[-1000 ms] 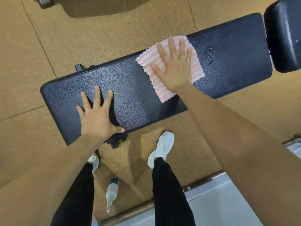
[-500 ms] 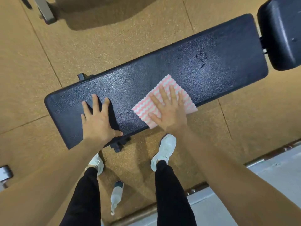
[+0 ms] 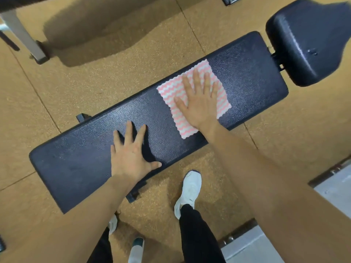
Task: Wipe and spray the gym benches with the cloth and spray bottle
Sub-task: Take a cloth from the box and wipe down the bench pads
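Note:
A long black padded bench [image 3: 91, 149] runs diagonally across the tan floor. A pink and white striped cloth [image 3: 171, 92] lies flat on its right half. My right hand [image 3: 199, 101] presses flat on the cloth with fingers spread. My left hand [image 3: 131, 156] rests flat on the bare pad near the front edge, fingers apart, holding nothing. The spray bottle [image 3: 135, 250] stands on the floor between my feet, partly hidden by my left arm.
A second black pad [image 3: 307, 42] sits just past the bench's right end. A grey metal frame leg [image 3: 20, 35] stands at the far left. A grey raised platform edge [image 3: 252, 242] runs along the lower right. My white shoe [image 3: 190, 188] is close to the bench.
My right hand slid the cloth from the front edge of the pad back toward the far edge and to the right. My left hand stayed planted on the pad.

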The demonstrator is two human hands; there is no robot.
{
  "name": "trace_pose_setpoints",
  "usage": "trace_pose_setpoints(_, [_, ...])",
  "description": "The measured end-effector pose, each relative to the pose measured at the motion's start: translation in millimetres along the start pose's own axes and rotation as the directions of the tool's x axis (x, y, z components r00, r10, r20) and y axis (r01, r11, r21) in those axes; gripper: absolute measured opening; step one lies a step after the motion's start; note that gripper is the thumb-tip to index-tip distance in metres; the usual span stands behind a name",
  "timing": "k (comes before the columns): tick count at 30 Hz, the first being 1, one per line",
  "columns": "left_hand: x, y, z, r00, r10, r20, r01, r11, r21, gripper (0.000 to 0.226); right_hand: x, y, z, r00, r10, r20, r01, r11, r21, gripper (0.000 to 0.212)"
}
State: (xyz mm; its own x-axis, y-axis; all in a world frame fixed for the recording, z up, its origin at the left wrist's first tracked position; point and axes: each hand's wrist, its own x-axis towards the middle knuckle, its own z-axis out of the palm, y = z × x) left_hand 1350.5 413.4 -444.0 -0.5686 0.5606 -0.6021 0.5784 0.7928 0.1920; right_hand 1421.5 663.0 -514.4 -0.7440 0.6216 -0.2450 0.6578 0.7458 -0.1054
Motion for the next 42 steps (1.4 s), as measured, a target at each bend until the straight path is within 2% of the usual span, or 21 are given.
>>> trace_pose_setpoints(8, [11, 20, 7, 0.998, -0.043, 0.045, 0.042, 0.998, 0.037, 0.131, -66, 25, 8, 0.994, -0.092, 0.061, 0.091, 0.996, 0.021, 0.074])
trace_pose_setpoints(13, [13, 21, 7, 0.997, -0.059, 0.059, 0.056, 0.997, 0.044, 0.131, -93, 30, 9, 0.968, -0.208, 0.143, 0.213, 0.977, -0.022, 0.071])
trace_pose_setpoints(23, [22, 28, 6, 0.99, -0.107, 0.087, 0.099, 0.991, 0.092, 0.133, 44, 67, -22, 0.993, -0.101, 0.056, 0.104, 0.993, -0.057, 0.074])
trace_pose_setpoints(27, [22, 29, 6, 0.987, -0.119, 0.104, 0.109, 0.989, 0.099, 0.136, 62, 75, -29, 0.996, -0.055, 0.073, 0.058, 0.997, -0.041, 0.075])
trace_pose_setpoints(30, [22, 31, 4, 0.986, -0.123, 0.11, 0.113, 0.989, 0.09, 0.136, 28, 68, -21, 0.996, -0.005, 0.084, 0.006, 1.0, -0.011, 0.075])
trace_pose_setpoints(37, [20, 33, -1, 0.983, -0.124, 0.137, 0.115, 0.991, 0.068, 0.138, -112, 54, 9, 0.971, -0.079, 0.224, 0.075, 0.997, 0.025, 0.074])
trace_pose_setpoints(42, [20, 31, 0, 0.984, -0.119, 0.133, 0.11, 0.991, 0.07, 0.137, -120, 59, 11, 0.96, -0.086, 0.266, 0.074, 0.996, 0.053, 0.074])
